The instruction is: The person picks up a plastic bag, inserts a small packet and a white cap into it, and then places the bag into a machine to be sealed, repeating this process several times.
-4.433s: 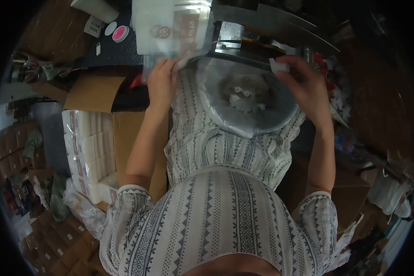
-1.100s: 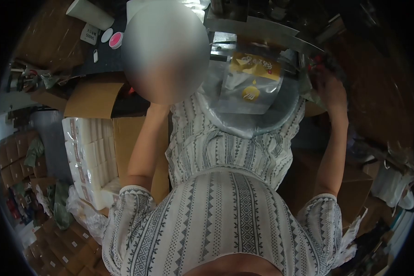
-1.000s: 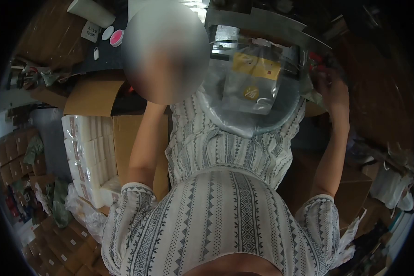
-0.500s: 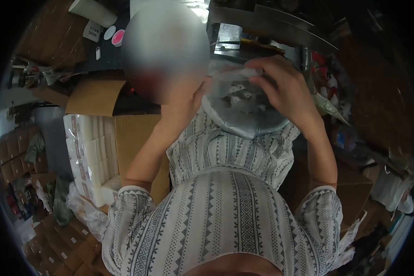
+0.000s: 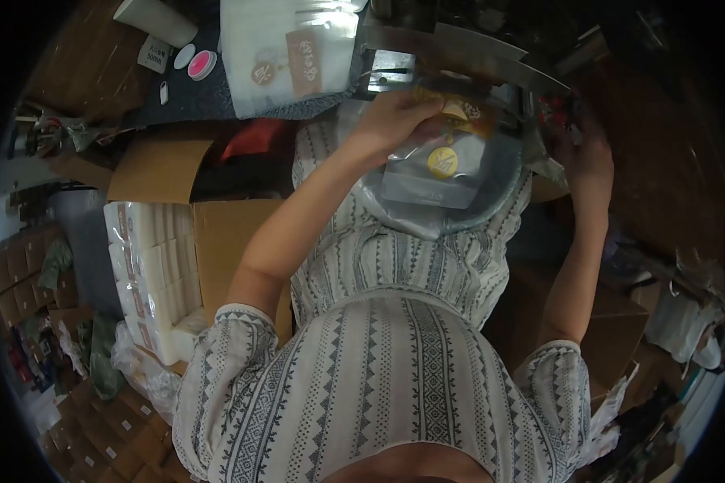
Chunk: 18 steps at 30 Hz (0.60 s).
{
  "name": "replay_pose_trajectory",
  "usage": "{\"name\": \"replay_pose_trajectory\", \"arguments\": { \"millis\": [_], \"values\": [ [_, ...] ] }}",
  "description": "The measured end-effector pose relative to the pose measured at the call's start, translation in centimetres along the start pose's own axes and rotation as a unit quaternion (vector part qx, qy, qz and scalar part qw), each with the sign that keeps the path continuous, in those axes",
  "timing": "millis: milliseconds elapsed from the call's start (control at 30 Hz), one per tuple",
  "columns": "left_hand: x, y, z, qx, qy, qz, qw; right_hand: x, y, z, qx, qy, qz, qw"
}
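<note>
My left hand (image 5: pixel 396 122) is closed on a clear plastic pouch (image 5: pixel 427 189) with a gold round emblem and orange-gold print near its top. The pouch hangs over a round basin (image 5: pixel 503 173) lined with clear plastic, which rests on my lap. Much of the basin's inside is hidden behind the pouch. Off to the right, my right hand (image 5: pixel 591 165) reaches toward small red and white items (image 5: pixel 557 109); its fingers are smeared by motion. Beside that hand lies a greenish plastic packet (image 5: pixel 546 165).
A stack of printed clear bags (image 5: pixel 290 60) lies on the dark surface at upper left. Near it are a white cup (image 5: pixel 155 21) and a pink-filled round container (image 5: pixel 201 65). An open cardboard box (image 5: pixel 234 249) and wrapped white packs (image 5: pixel 157 270) stand at my left.
Both hands were over the basin, with a whitish piece at my right fingertips. My left hand has shifted right and now holds the pouch; my right hand has swung out right.
</note>
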<state>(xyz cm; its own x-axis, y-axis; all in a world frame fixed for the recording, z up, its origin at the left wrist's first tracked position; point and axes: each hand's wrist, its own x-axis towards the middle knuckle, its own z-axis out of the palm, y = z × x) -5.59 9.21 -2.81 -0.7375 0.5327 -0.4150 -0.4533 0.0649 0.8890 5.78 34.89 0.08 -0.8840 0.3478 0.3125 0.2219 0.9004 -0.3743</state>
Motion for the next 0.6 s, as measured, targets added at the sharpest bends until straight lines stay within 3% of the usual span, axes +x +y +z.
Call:
{"name": "replay_pose_trajectory", "arguments": {
  "millis": [33, 100, 133, 167, 200, 267, 333, 400, 467, 533, 567, 600],
  "values": [
    [0.4, -1.0, -0.8, 0.001, 0.000, -0.003, 1.000, 0.4, 2.0, 1.3, -0.079, -0.023, 0.029, 0.996],
    [2.0, -3.0, -4.0, 0.190, 0.114, 0.249, 0.943, 0.7, 3.8, 2.2, -0.155, -0.039, 0.056, 0.986],
    [1.7, -2.0, -5.7, 0.191, 0.116, 0.253, 0.941, 1.1, 4.2, 2.4, -0.122, -0.034, 0.059, 0.990],
    [0.9, -0.9, -7.7, 0.421, 0.292, 0.380, 0.771, 0.9, 4.3, 2.6, -0.089, -0.033, 0.065, 0.993],
    [0.2, -0.4, -9.2, 0.597, 0.426, 0.459, 0.502, 0.8, 4.1, 2.5, -0.087, -0.035, 0.069, 0.993],
    [-0.9, -3.3, -10.6, 0.636, 0.382, 0.449, 0.498, 1.2, 3.3, 1.5, -0.117, -0.087, 0.084, 0.986],
    [-2.5, -3.8, -11.7, 0.670, 0.338, 0.443, 0.490, 1.1, 2.3, 0.8, -0.084, -0.063, 0.083, 0.991],
    [-5.2, -3.4, -12.0, 0.589, 0.324, 0.317, 0.669, 0.4, 0.5, -0.4, -0.055, -0.050, 0.079, 0.994],
    [-6.6, -2.5, -10.4, 0.567, 0.323, 0.329, 0.683, 0.1, -3.5, -1.4, 0.213, -0.111, 0.054, 0.969],
    [-7.9, -1.6, -8.4, 0.546, 0.319, 0.343, 0.694, -0.4, -8.3, -1.1, 0.322, -0.110, -0.070, 0.938],
    [-8.5, -1.1, -7.3, 0.530, 0.314, 0.354, 0.704, -0.4, -9.8, -0.6, 0.323, -0.108, -0.071, 0.938],
    [-8.8, -0.7, -6.6, 0.513, 0.309, 0.364, 0.713, -0.4, -10.9, 0.0, 0.291, -0.100, -0.139, 0.941]
  ]
}}
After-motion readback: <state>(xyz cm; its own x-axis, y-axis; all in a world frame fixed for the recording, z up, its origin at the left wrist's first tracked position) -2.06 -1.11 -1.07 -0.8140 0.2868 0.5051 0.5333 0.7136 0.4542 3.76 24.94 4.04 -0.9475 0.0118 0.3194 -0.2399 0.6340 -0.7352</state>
